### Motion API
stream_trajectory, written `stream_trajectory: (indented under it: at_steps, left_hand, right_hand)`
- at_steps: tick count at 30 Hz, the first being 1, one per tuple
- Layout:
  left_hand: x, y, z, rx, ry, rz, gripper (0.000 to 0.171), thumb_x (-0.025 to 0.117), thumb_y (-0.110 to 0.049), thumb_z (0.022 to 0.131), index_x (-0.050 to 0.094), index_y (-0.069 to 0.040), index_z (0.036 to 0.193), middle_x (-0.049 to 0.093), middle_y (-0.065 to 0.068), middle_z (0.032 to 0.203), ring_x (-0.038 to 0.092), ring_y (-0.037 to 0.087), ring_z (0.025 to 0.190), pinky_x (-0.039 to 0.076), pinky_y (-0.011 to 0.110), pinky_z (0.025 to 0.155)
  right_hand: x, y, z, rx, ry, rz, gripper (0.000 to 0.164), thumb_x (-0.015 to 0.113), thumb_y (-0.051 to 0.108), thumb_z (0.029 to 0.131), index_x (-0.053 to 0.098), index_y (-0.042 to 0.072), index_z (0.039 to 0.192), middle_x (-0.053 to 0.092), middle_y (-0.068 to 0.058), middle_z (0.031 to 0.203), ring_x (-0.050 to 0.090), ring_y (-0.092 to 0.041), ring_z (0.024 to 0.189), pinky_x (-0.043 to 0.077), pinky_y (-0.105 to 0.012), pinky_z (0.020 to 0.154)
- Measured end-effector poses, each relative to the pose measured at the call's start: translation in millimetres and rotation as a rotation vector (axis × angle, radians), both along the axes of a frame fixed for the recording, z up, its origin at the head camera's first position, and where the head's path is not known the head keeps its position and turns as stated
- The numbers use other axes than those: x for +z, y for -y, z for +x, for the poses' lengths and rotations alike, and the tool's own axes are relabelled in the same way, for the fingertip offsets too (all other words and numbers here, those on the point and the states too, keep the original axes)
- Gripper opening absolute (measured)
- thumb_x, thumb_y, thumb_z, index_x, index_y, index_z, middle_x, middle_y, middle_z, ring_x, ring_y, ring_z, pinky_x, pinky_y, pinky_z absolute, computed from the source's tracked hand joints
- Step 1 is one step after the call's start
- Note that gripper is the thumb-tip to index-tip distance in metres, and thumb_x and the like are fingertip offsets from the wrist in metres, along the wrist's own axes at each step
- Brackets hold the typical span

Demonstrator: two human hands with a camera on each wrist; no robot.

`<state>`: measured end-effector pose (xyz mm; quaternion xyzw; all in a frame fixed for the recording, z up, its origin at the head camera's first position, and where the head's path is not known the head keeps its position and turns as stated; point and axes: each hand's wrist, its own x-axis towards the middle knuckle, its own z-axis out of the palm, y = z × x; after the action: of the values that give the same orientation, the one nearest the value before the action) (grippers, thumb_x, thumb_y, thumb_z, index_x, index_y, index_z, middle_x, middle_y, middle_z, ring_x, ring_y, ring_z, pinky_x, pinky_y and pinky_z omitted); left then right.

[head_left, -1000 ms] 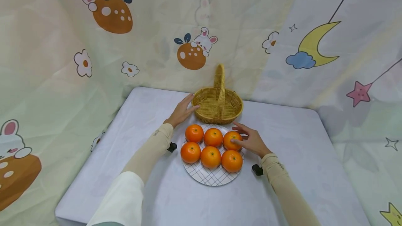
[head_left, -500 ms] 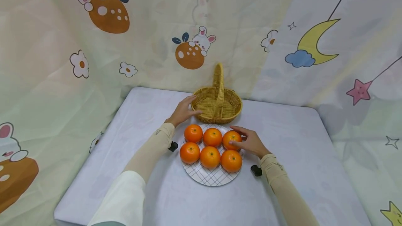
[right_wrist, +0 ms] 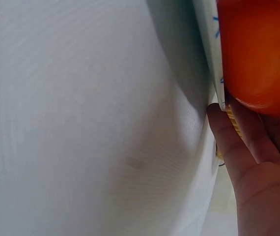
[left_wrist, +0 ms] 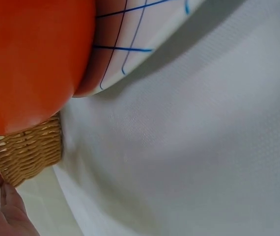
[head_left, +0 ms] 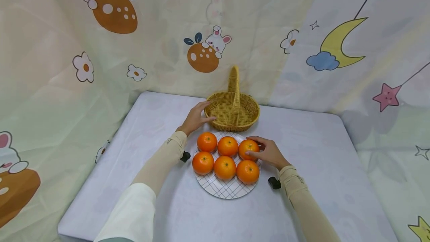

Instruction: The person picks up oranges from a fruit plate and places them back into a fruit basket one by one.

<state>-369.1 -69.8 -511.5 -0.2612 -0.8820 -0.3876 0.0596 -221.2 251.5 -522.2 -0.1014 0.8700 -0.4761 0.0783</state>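
In the head view, a yellow wicker basket (head_left: 220, 127) with a tall handle stands behind a round white plate (head_left: 225, 193) with a checked pattern. Several oranges sit in two rows on this plate. My left hand (head_left: 195, 118) holds the basket's left end, its fingers and thumb reaching over the rim. My right hand (head_left: 272, 155) grips the back-right orange (head_left: 246, 146), thumb in front and fingers behind. In the right wrist view, fingers (right_wrist: 258, 140) reach past the plate's edge, close under an orange (right_wrist: 263, 59). A large orange (left_wrist: 32, 59) partly covers the basket in the left wrist view.
A white cloth covers the table (head_left: 215, 219). Printed fabric (head_left: 161, 29) hangs behind and at both sides, close to the table's edges. Small black devices, such as one (head_left: 274, 183) at the right wrist, sit by both wrists.
My left hand has shifted slightly right, fingers and thumb now over the basket's rim. The right hand's fingers have closed in around the back-right orange. Oranges and plate keep their places.
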Motion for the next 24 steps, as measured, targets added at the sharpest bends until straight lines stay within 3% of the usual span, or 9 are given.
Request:
stream_trajectory:
  at_steps: [17,24]
  left_hand:
    - [-1.2,-0.5,1.8,-0.001,-0.003,0.028,0.079,0.077,-0.041,0.083,0.047,0.001,0.142,0.043,0.012,0.147,0.039,0.027,0.137,0.033,0.041,0.112]
    - [-3.4,0.1,0.9,0.004,-0.008,0.025,0.080,0.076,-0.044,0.082,0.047,0.001,0.142,0.043,0.011,0.147,0.039,0.027,0.137,0.033,0.042,0.112]
  right_hand:
    - [-0.4,0.1,2.1,0.013,0.066,-0.028,0.072,0.086,0.041,0.072,0.057,0.025,0.137,0.055,-0.001,0.137,0.054,-0.024,0.115,0.043,-0.047,0.103]
    - [3.5,1.6,2.9,0.016,0.068,-0.037,0.071,0.086,0.031,0.076,0.056,0.016,0.139,0.054,-0.006,0.139,0.054,-0.027,0.117,0.042,-0.048,0.104]
